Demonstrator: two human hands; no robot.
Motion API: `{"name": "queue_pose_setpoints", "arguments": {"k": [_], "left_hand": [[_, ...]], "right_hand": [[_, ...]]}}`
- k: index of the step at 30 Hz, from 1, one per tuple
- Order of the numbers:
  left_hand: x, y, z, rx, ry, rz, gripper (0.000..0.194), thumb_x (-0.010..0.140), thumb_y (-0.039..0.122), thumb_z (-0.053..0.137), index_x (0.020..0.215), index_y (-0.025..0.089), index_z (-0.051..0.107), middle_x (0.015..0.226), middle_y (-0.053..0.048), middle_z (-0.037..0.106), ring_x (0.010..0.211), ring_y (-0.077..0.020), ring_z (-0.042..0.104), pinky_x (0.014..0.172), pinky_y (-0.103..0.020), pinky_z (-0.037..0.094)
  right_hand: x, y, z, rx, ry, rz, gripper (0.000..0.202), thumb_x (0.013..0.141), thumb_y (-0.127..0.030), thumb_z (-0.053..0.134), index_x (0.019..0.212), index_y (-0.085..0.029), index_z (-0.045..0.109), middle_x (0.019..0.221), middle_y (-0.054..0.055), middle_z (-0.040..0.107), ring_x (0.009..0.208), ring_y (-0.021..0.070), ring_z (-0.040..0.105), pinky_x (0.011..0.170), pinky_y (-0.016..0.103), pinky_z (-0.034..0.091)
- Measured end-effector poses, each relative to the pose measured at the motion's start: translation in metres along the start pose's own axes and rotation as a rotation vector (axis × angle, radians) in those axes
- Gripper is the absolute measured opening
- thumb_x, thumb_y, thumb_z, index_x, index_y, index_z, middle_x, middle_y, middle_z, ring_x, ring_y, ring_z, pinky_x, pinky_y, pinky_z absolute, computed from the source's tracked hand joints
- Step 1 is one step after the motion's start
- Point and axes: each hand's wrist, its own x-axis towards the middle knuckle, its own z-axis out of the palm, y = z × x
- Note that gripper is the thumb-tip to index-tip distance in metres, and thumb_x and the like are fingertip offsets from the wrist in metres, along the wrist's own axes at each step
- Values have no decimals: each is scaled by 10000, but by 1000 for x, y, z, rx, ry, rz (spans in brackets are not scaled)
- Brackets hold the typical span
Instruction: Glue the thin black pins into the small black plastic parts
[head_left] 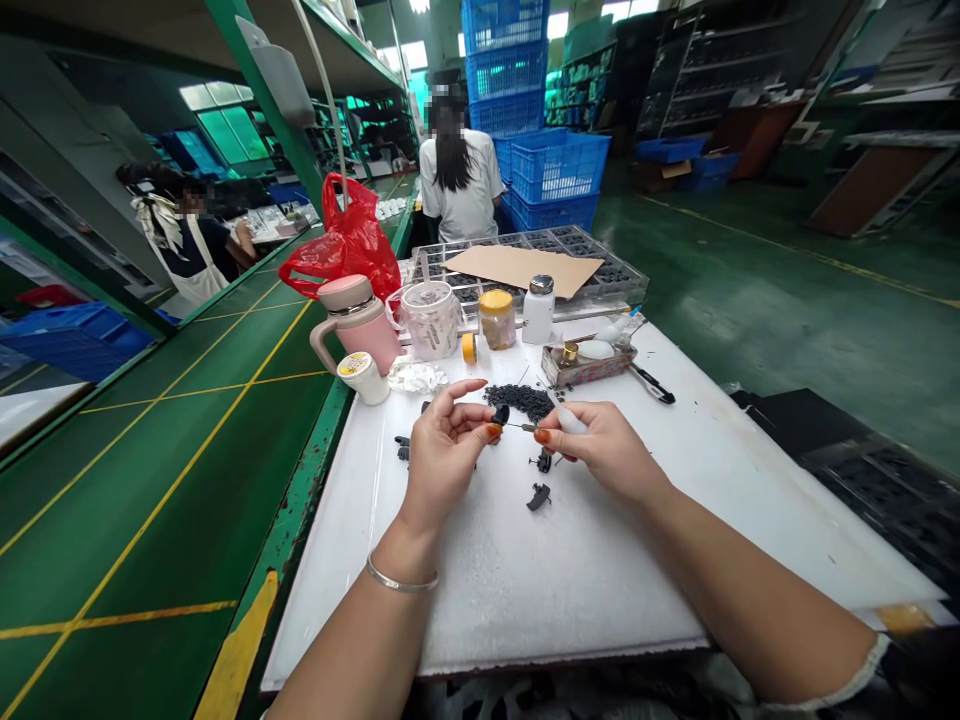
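Note:
Between thumb and fingers, my left hand [444,455] pinches a small black part [500,413]. My right hand [604,447] grips a thin metal-tipped tool with a whitish handle [571,420], its tip pointing left at the black part. Whether the tip touches the part is too small to tell. Just behind the hands lies a pile of small black pieces [525,400] on the white tabletop [600,590]. Nearer me are two loose black parts, one [544,461] beside the right fingers and another [538,497] below it. More black parts [403,448] lie left of my left hand.
A pink mug [364,325], a clear lidded container [431,320], a yellow-lidded jar [496,320], a white bottle [538,312] and a small box [585,362] line the back. Cardboard [525,268] covers trays. A green bench [187,450] adjoins left. Two people sit beyond.

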Motion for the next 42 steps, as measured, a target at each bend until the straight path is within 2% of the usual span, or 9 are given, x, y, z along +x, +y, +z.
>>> {"name": "queue_pose_setpoints", "arguments": {"k": [4, 7, 13, 19, 24, 31, 36, 39, 42], "left_hand": [[-1, 0, -1, 82, -32, 31, 445, 734, 98, 652, 1161, 175, 553, 826, -32, 670, 747, -126, 624, 680, -221, 518], [-2, -1, -1, 112, -47, 46, 451, 738, 95, 643, 1172, 184, 555, 836, -34, 672, 762, -134, 628, 694, -232, 522], [0, -2, -3, 98, 13, 17, 455, 716, 100, 663, 1151, 172, 554, 810, -38, 680, 726, -139, 634, 674, -243, 528], [1, 0, -3, 81, 24, 4, 472, 714, 105, 671, 1164, 166, 544, 801, -31, 673, 700, -125, 625, 657, -226, 524], [-2, 3, -4, 91, 1, 38, 483, 725, 113, 658, 1188, 179, 541, 826, -32, 668, 736, -135, 629, 663, -224, 518], [-2, 3, -7, 154, -62, 91, 505, 738, 83, 612, 1221, 215, 548, 847, -29, 664, 764, -132, 624, 698, -221, 512], [1, -2, -9, 166, -17, 62, 518, 725, 80, 626, 1215, 226, 543, 842, -23, 667, 770, -134, 630, 706, -224, 514], [2, -3, -9, 185, -16, 49, 521, 719, 75, 629, 1213, 215, 543, 829, -24, 662, 748, -133, 630, 695, -227, 516], [1, -2, -8, 186, -38, 54, 516, 727, 74, 615, 1220, 205, 538, 840, -31, 659, 762, -139, 632, 693, -229, 517]], "right_hand": [[2, 4, 3, 331, -113, 113, 348, 756, -427, 675, 593, -150, 542, 548, -10, 522, 483, 85, 393, 463, 230, 263], [2, 5, 5, 388, -160, 188, 349, 774, -429, 656, 606, -145, 543, 532, -18, 492, 475, 78, 377, 457, 223, 246], [0, -3, 3, 7, -56, 37, 315, 677, -373, 753, 886, -170, 630, 698, -22, 570, 595, 104, 473, 560, 229, 358], [-1, -5, 2, -218, 120, -59, 199, 692, -335, 721, 737, -151, 659, 673, 9, 604, 634, 145, 512, 569, 256, 369], [1, 5, 3, 51, -58, 35, 273, 734, -406, 691, 724, -138, 640, 608, 10, 581, 549, 113, 459, 515, 243, 331], [2, 6, 3, 450, -313, 350, 290, 741, -395, 682, 686, -117, 621, 507, -27, 462, 446, 66, 341, 434, 211, 229], [0, 0, 2, 201, -155, 155, 338, 654, -366, 778, 866, -154, 623, 650, -28, 531, 544, 88, 439, 489, 215, 302], [-1, -3, 1, -35, 4, 34, 312, 621, -358, 795, 801, -157, 639, 684, -13, 584, 611, 123, 502, 547, 238, 353], [-2, -1, 2, -79, 13, 1, 283, 702, -414, 729, 700, -146, 636, 661, 18, 616, 604, 134, 506, 549, 250, 355]]}}
